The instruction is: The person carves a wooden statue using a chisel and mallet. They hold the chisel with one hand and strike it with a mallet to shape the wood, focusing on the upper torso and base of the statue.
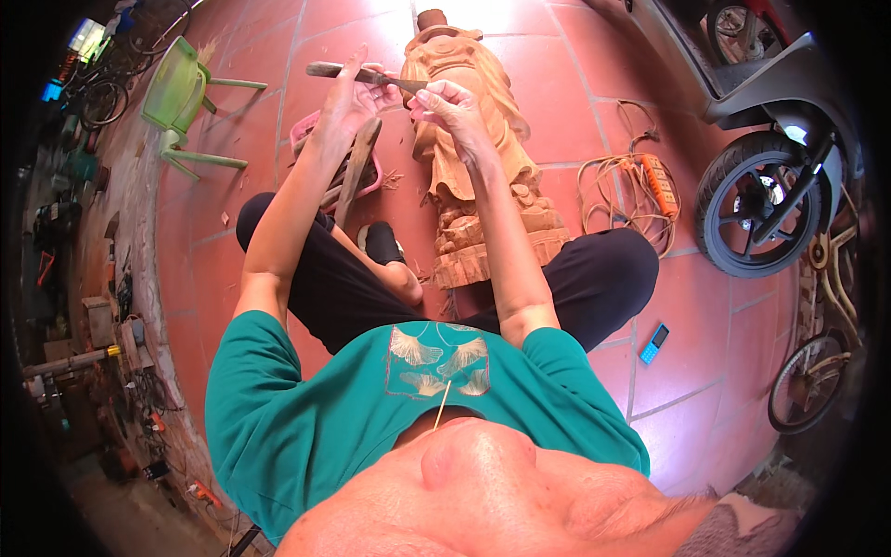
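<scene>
A chisel [336,71] with a worn wooden handle and a dark flat blade is held up level, above the floor in front of me. My left hand [349,100] grips it around the handle near the blade. At the blade's end the fingers of my right hand [452,110] are closed in a pinch on the metal; the very tip is hidden. Beneath and beyond the right hand, a large carved wooden statue [469,153] of a robed figure lies on its back, its base toward me. My right forearm passes over its lower part.
Left of the statue sits a pink basket [372,176] with wooden-handled tools [356,172]. An orange power strip [659,186] with coiled cord lies right, near a motorbike wheel [759,204]. A blue phone [655,343] is on the red tiles. A green chair [176,88] stands left.
</scene>
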The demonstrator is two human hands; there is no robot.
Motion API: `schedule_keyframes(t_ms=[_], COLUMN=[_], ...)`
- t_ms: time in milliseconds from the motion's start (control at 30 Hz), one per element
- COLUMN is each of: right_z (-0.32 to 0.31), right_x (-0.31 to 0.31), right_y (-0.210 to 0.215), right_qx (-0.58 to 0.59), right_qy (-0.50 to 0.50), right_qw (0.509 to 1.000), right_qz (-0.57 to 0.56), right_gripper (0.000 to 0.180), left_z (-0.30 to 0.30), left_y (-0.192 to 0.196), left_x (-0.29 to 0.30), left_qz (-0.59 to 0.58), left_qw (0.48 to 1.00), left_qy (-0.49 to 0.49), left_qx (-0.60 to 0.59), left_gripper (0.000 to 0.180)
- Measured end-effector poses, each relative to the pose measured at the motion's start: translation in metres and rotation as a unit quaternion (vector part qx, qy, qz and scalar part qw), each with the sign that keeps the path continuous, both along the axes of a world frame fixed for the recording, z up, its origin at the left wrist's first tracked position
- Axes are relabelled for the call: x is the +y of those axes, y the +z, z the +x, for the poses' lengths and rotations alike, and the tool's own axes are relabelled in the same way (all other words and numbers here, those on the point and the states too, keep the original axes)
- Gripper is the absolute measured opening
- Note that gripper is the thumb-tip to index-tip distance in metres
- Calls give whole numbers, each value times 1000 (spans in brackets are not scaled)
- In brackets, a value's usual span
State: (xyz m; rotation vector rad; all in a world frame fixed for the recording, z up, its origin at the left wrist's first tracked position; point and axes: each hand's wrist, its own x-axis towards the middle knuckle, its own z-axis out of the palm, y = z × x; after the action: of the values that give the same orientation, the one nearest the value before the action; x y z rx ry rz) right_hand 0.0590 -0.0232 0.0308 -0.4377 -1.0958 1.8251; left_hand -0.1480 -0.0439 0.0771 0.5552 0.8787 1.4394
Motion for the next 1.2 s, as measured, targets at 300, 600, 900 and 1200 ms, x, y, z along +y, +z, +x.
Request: schedule_keyframes(t_ms=[300, 600, 900, 1200], right_z=[-10, -5, 27, 63], right_x=[7, 11, 29, 58], right_y=[-8, -16, -49, -166], right_qx=[-35, -61, -268, -497], right_qy=[-76, -69, -138, -346], right_qw=[996, 995, 944, 750], right_qz=[17, 45, 131, 265], right_gripper=[12, 17, 18, 27], left_z=[1, -3, 7, 24], left_y=[-2, -9, -20, -127], left_x=[-1, -2, -8, -13], left_qz=[44, 77, 78, -26], left_qw=[996, 985, 949, 867], left_qy=[2, -41, -108, -51], left_qx=[78, 150, 284, 496], left_gripper=[41, 37, 26, 26])
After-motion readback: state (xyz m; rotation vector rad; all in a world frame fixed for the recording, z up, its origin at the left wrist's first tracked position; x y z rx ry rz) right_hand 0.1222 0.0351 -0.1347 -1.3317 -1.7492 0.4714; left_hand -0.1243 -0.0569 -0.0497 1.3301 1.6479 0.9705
